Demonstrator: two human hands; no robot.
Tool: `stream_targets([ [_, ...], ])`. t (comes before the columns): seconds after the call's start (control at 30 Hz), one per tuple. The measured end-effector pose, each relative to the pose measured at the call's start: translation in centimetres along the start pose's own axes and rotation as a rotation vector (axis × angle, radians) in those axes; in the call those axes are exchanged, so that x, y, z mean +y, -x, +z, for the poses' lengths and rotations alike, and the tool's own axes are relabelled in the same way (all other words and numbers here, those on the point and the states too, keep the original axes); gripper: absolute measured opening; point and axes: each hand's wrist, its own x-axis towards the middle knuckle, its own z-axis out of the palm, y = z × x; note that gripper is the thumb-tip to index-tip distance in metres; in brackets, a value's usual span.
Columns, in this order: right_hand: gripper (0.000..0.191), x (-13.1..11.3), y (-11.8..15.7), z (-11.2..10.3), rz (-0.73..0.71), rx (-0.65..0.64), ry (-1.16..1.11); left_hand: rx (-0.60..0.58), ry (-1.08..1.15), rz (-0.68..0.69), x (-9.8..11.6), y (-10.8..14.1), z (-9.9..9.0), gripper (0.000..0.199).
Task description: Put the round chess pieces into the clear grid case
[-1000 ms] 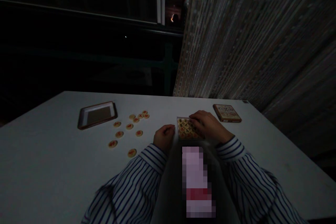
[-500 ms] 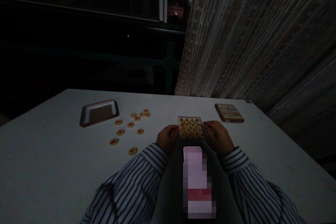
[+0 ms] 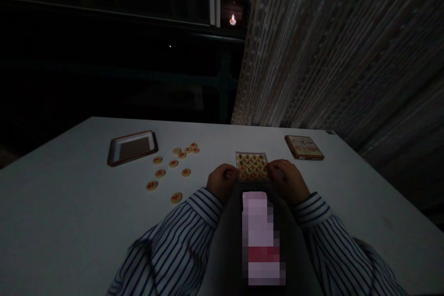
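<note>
A clear plastic tray [image 3: 251, 181] filled with rows of round Chinese chess pieces [image 3: 252, 164] lies in front of me near the table's front edge. Red and black characters show on the pieces. My left hand [image 3: 222, 181] is closed, with thumb and curled fingers pinching the tray's left side. On the opposite side my right hand [image 3: 288, 180] is closed too, its fingertips at the right edge and partly covering the pieces there. Several loose red-marked chess pieces [image 3: 173, 163] lie flat on the table to the left.
The white table [image 3: 104, 222] holds an open box half [image 3: 114, 152] at the left and a printed box lid [image 3: 305, 147] at the right. A phone with a blurred screen [image 3: 260, 231] is below my hands. Behind the table hangs a string curtain [image 3: 294, 55].
My right fingers have moved slightly left, farther over the tray's right edge. My left hand stays at its left side. The loose pieces keep their places.
</note>
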Motion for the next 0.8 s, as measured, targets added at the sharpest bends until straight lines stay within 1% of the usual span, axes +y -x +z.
stream_targets([
  [0.27,0.016,-0.1,0.0,0.0,0.016,-0.004,-0.005,0.032,-0.090,0.098,-0.3,-0.2,0.0,0.017],
  [0.43,0.016,-0.2,-0.1,-0.2,0.026,0.034,-0.021,0.031,-0.115,0.171,0.4,0.1,-0.2,0.015],
  [0.53,0.017,-0.4,-0.2,-0.5,0.040,0.053,-0.032,0.004,-0.092,0.197,1.0,0.4,-0.6,0.016],
  [0.67,0.019,-1.0,-0.6,-1.0,0.048,0.074,-0.056,-0.028,-0.067,0.229,2.0,1.0,-1.7,0.017],
  [0.8,0.021,-1.8,-1.2,-1.4,0.039,0.087,-0.082,0.000,-0.067,0.257,3.3,2.1,-4.1,0.016],
])
